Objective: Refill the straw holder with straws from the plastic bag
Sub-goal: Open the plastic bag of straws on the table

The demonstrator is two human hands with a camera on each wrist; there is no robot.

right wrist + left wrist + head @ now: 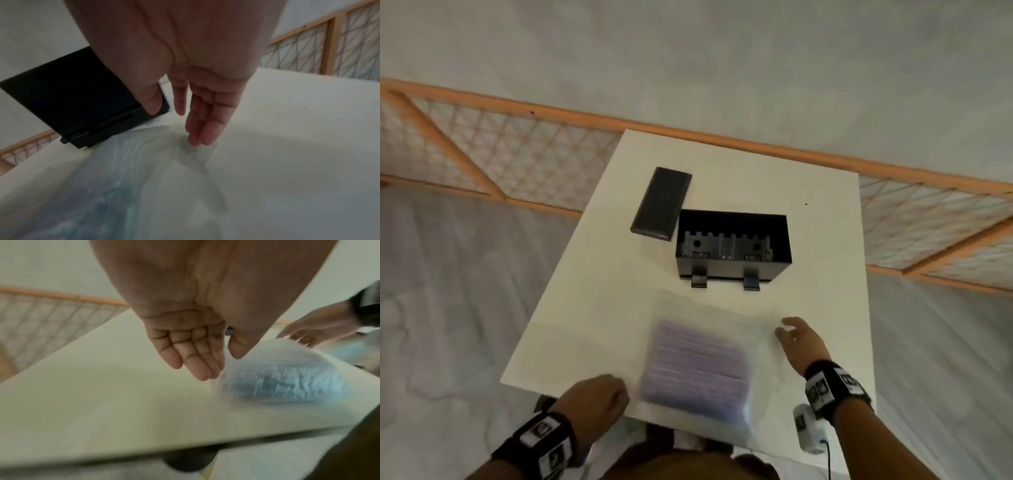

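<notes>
Soft, even indoor light filled all three views, with no glare and no clear source. The white desk [808, 192] was the brightest surface in the head view, and the black holder [732, 246] cast only a faint shadow beside itself. The plastic bag [698, 370] near the holder was smeared by motion blur. Both wrist views were dimmer, soft and streaked, and the railing [482, 150] behind the desk bowed with wide-angle distortion.

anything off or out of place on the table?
Nothing spilled or damaged. The lid lies askew beside the open, empty straw holder, as expected for refilling. The plastic bag of straws overhangs the table's near edge slightly.
</notes>
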